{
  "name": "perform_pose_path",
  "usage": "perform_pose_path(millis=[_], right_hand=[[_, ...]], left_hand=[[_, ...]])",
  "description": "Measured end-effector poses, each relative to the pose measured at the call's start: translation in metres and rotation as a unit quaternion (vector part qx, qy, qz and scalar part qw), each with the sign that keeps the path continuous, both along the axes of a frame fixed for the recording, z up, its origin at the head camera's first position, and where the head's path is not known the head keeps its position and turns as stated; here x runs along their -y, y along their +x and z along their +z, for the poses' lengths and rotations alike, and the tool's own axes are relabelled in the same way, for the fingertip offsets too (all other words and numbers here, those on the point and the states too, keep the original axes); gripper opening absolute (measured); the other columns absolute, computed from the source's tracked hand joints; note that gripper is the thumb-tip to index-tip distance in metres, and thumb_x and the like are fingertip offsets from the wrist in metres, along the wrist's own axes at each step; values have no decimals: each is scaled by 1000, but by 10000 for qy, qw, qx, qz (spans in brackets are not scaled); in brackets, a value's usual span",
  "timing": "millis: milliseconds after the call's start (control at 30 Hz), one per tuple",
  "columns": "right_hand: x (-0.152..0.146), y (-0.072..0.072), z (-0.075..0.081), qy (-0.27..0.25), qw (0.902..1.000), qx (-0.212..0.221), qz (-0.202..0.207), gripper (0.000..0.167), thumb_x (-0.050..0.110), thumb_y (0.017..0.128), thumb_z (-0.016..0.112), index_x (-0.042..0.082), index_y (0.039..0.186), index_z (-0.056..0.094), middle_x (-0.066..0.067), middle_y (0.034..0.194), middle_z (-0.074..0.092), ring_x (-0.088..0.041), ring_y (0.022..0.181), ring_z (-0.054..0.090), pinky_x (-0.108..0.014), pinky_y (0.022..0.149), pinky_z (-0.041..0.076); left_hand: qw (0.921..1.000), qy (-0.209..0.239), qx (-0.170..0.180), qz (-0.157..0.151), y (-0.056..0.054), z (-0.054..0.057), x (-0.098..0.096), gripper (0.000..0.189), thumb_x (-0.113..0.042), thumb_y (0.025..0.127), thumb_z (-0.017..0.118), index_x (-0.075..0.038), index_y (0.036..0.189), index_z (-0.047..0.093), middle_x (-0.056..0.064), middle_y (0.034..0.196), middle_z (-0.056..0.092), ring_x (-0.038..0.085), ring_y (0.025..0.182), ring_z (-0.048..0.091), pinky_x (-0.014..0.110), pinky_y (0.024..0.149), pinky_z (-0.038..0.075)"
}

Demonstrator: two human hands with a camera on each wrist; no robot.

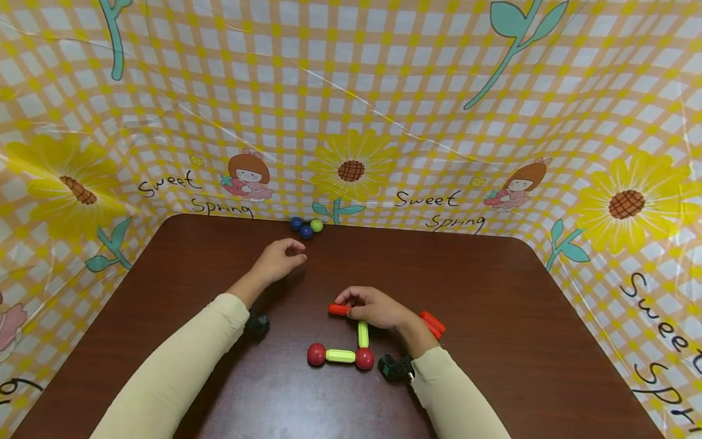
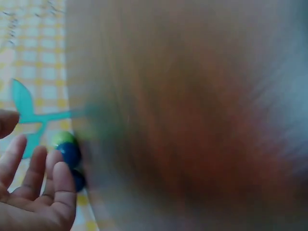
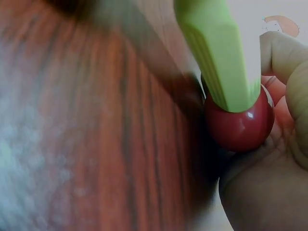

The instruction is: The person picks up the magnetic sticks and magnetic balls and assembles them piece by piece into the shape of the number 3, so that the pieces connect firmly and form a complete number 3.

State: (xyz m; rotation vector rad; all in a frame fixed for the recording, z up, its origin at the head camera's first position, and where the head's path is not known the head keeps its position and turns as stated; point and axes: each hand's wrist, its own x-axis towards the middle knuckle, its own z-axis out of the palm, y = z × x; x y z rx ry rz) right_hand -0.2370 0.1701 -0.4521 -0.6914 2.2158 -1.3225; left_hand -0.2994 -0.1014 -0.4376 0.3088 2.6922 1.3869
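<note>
My left hand point(image 1: 278, 261) hovers with loosely bent fingers, holding nothing, just short of two blue balls point(image 1: 306, 232) and a green ball point(image 1: 316, 225) at the table's back edge. In the head view, my right hand point(image 1: 378, 308) pinches a red rod point(image 1: 338, 310) between thumb and fingers. Under that hand runs a yellow-green rod point(image 1: 363, 335) from a near red ball point(image 1: 364, 358). A second yellow-green rod point(image 1: 340, 355) joins it to another red ball point(image 1: 316, 354). The right wrist view shows a red ball point(image 3: 240, 127) at a yellow-green rod's end, against my palm.
Loose red rods point(image 1: 433, 324) lie right of my right hand, partly behind the wrist. A yellow checked cloth point(image 1: 351, 91) with flowers rises around the dark wooden table point(image 1: 471, 274). Each wrist wears a black strap device point(image 1: 396, 367).
</note>
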Motion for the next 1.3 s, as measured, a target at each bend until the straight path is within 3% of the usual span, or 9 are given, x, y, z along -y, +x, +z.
perform_pose_path(millis=[100,200,367,533,633,933,1100,1300], right_hand=[[-1,0,-1,20,10000,-56,-4,29,-3,88,56,5,114,65,-4,96,60,-19,84,52,-26,72,43],[-1,0,0,41,9999,-102,12,29,-4,88,56,4,115,65,-5,95,60,-18,83,52,-26,72,43],[2,2,3,21,9999,-125,85,30,-3,89,56,2,117,64,-6,97,60,-18,84,52,-25,72,44],[3,4,5,14,10000,-62,-20,30,-3,89,56,4,117,65,-7,98,60,-19,85,52,-26,72,44],[1,4,4,64,9999,-10,-78,29,-3,89,56,7,115,66,-5,98,61,-19,84,52,-26,72,43],[1,3,1,39,10000,-24,-15,30,-3,89,55,7,115,65,-4,96,60,-19,83,52,-27,72,44],[1,3,2,37,10000,-30,-46,29,-3,89,56,7,115,66,-4,96,60,-19,86,52,-27,73,44],[1,3,1,74,9999,-48,-70,29,-3,89,56,8,115,66,-4,97,60,-19,88,53,-27,76,44]], left_hand=[[9997,-81,-181,158,-22,-3,-4,33,-22,96,65,-4,124,63,14,122,60,31,112,55,46,93,45],[9994,-74,-201,283,-37,-6,-8,35,-21,96,64,-3,126,61,16,127,56,32,115,53,45,96,44],[9972,99,-217,706,-51,-4,-14,37,-17,96,66,-4,130,60,16,132,52,33,116,53,45,98,44],[9950,-559,-374,734,-61,1,-19,39,-17,96,66,-7,133,59,15,140,47,34,125,48,46,102,42],[9935,-885,-323,634,-64,3,-24,40,-18,96,66,-8,135,59,14,140,47,34,127,47,46,102,41],[9914,-1092,-310,657,-66,-5,-34,35,-17,94,69,-8,128,64,15,135,51,34,123,51,46,101,43],[9916,-1079,-363,622,-65,-8,-34,36,-16,94,69,-7,129,64,16,132,55,34,123,51,44,102,41],[9949,-881,-349,333,-62,-4,-30,38,-15,94,68,-3,130,62,19,132,56,35,126,49,44,104,41]])
